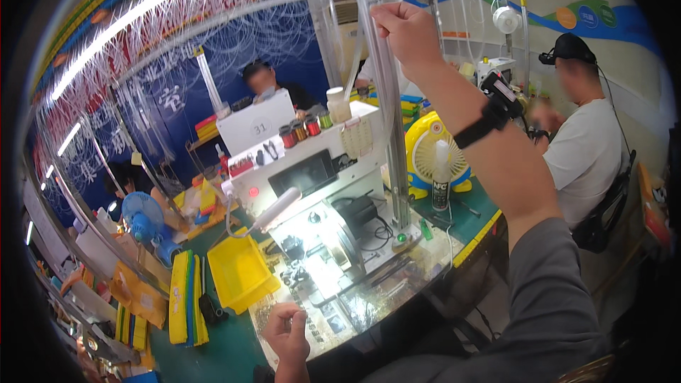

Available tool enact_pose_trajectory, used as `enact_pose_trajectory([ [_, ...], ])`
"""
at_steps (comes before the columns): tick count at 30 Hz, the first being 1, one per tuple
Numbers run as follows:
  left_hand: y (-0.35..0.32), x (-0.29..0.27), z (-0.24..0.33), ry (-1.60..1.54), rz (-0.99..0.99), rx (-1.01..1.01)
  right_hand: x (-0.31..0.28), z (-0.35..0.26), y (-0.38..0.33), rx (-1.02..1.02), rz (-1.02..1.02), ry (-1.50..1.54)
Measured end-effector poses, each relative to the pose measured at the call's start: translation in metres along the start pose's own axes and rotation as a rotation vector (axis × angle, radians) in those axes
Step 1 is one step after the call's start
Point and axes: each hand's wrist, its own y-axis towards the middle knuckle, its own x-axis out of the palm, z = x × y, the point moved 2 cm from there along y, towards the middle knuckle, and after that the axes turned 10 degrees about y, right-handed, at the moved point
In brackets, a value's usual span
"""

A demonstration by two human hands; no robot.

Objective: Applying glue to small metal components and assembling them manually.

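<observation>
At the far left of the bench we see a blue desk fan (144,217), then a stack of yellow, green and blue flat sleeves (187,299) standing on edge on the green mat (227,347). Just to their right lies a yellow plastic tray (240,272), tilted toward us.

Our left hand (287,332) rests low at the near edge of the lit glass work plate (355,305), fingers curled inward with the thumb against the fingertips; whether anything thin is pinched there we cannot tell (the frame is too small for that). Small metal parts are scattered on the plate around it. Behind stands a white machine (312,170) with a dark screen, spools of thread on top, and a gooseneck lamp (277,209) bent over the plate.

Further right, our right hand (406,28) is raised high, closed in a fist just beside a clear upright tube (389,99); fine pale filaments hang from the overhead rack near it, and the fist seems to grip one. A black strap circles the wrist. Beyond the arm are a yellow fan (425,152), a white spray can (441,184), and a seated person in a white shirt (585,156).
</observation>
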Motion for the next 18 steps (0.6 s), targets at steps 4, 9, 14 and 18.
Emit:
enact_pose_trajectory([
  [4,-0.003,-0.003,0.007,0.02,-0.007,0.095,0.02,-0.042,-0.135,-0.118,-0.435,-0.3],
  [9,-0.001,0.022,0.027,0.093,-0.135,0.143,0.007,-0.024,-0.305,-0.239,-0.936,-0.114],
  [14,-0.006,0.029,0.031,0.274,-0.222,0.204,0.006,-0.013,-0.343,-0.143,-0.966,-0.007],
  [18,-0.007,0.033,0.033,0.329,-0.194,0.207,0.001,-0.013,-0.344,-0.18,-0.977,-0.019],
])
